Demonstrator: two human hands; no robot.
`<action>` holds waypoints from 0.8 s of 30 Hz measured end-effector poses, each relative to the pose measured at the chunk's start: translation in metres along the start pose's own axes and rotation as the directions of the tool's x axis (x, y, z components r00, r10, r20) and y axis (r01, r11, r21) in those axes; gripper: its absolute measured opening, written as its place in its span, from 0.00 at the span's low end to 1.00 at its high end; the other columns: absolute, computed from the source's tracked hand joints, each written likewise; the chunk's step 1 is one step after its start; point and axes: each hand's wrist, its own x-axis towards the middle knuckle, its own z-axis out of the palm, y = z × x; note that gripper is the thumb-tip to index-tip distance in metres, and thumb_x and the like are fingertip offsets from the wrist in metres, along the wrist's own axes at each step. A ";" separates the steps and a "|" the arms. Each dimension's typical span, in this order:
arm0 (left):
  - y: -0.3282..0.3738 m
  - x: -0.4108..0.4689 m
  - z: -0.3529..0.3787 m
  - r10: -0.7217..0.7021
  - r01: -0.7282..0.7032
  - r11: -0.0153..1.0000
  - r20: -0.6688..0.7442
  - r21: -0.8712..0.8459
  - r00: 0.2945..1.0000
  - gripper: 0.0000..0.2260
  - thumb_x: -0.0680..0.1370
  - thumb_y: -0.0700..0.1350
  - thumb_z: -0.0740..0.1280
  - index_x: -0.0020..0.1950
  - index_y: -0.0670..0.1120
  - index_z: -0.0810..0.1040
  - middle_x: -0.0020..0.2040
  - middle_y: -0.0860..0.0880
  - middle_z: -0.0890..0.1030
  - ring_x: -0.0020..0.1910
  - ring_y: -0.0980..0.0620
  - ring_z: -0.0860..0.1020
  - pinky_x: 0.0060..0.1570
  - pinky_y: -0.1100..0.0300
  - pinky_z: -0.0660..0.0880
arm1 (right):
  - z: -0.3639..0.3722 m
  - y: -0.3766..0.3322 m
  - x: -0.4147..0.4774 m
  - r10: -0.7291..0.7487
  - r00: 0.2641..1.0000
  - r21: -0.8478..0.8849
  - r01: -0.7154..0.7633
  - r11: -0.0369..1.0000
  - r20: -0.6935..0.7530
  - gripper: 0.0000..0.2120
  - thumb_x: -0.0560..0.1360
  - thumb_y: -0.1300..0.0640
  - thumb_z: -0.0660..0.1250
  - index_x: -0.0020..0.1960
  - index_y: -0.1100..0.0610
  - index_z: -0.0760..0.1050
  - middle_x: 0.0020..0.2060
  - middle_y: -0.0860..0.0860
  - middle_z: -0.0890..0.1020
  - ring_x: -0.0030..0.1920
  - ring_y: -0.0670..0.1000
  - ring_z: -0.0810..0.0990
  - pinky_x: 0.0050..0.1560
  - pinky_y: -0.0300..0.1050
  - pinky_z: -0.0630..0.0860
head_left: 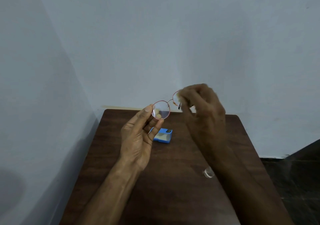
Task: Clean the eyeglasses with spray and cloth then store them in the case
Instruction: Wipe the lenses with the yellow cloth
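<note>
The eyeglasses [163, 108] have a thin red round frame and clear lenses, and they are held up above the table. My left hand [138, 138] pinches the rim of the left lens between thumb and fingers. My right hand [200, 101] is blurred and closed over the right lens, hiding most of it; whether it holds a cloth cannot be told. A blue case [163, 136] lies on the table under my left hand, partly hidden by its fingers. A small clear bottle [208, 172] stands on the table beside my right forearm, half covered by it.
The dark brown wooden table [173, 181] stands in a corner of pale blue walls [155, 42]. A dark floor [297, 172] shows past the table's right edge.
</note>
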 end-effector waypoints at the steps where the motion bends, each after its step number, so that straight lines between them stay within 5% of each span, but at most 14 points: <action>1: 0.000 0.000 0.000 0.021 -0.021 0.999 0.006 0.025 1.000 0.09 0.74 0.43 0.73 0.52 0.42 0.89 0.48 0.45 0.88 0.45 0.53 0.87 0.43 0.61 0.84 | 0.002 -0.005 -0.003 -0.047 0.999 -0.004 0.048 0.999 0.025 0.06 0.78 0.65 0.71 0.52 0.57 0.84 0.50 0.51 0.83 0.47 0.54 0.80 0.45 0.48 0.76; 6: 0.003 -0.001 0.003 0.146 -0.161 0.971 0.093 0.176 0.985 0.11 0.72 0.48 0.77 0.50 0.45 0.89 0.43 0.45 0.85 0.43 0.52 0.84 0.45 0.61 0.83 | -0.002 0.009 0.010 0.053 0.996 0.031 -0.051 0.998 -0.074 0.05 0.80 0.62 0.71 0.53 0.57 0.84 0.51 0.51 0.83 0.46 0.54 0.81 0.45 0.50 0.77; 10: 0.007 0.001 0.000 0.217 -0.235 0.946 0.104 0.223 0.971 0.08 0.74 0.47 0.75 0.49 0.46 0.90 0.43 0.46 0.85 0.44 0.52 0.85 0.46 0.60 0.83 | 0.005 -0.008 -0.003 -0.074 0.997 0.008 0.074 0.997 -0.001 0.06 0.79 0.65 0.72 0.54 0.58 0.84 0.51 0.52 0.83 0.48 0.54 0.80 0.46 0.48 0.77; 15: 0.008 0.001 0.002 0.211 -0.234 0.943 0.119 0.237 0.970 0.13 0.71 0.50 0.77 0.51 0.45 0.90 0.43 0.46 0.85 0.44 0.51 0.85 0.46 0.60 0.84 | 0.003 0.009 0.006 0.055 0.997 0.044 -0.052 0.998 -0.051 0.05 0.81 0.62 0.70 0.54 0.57 0.84 0.51 0.51 0.82 0.47 0.53 0.81 0.46 0.50 0.78; 20: 0.013 0.004 0.000 0.203 -0.217 0.957 0.090 0.192 0.975 0.09 0.73 0.48 0.76 0.50 0.45 0.89 0.43 0.45 0.84 0.44 0.51 0.84 0.46 0.60 0.83 | 0.007 -0.007 -0.018 -0.071 0.997 0.025 0.071 0.997 0.038 0.05 0.79 0.64 0.71 0.53 0.58 0.83 0.51 0.51 0.81 0.48 0.54 0.80 0.46 0.50 0.78; 24: 0.014 0.004 0.000 0.173 -0.187 0.970 0.095 0.158 0.980 0.08 0.74 0.45 0.74 0.50 0.43 0.88 0.43 0.44 0.83 0.44 0.51 0.83 0.45 0.61 0.83 | 0.006 0.010 -0.006 0.055 0.998 0.042 -0.053 0.998 -0.037 0.05 0.79 0.64 0.71 0.53 0.57 0.84 0.51 0.50 0.82 0.46 0.53 0.81 0.45 0.51 0.79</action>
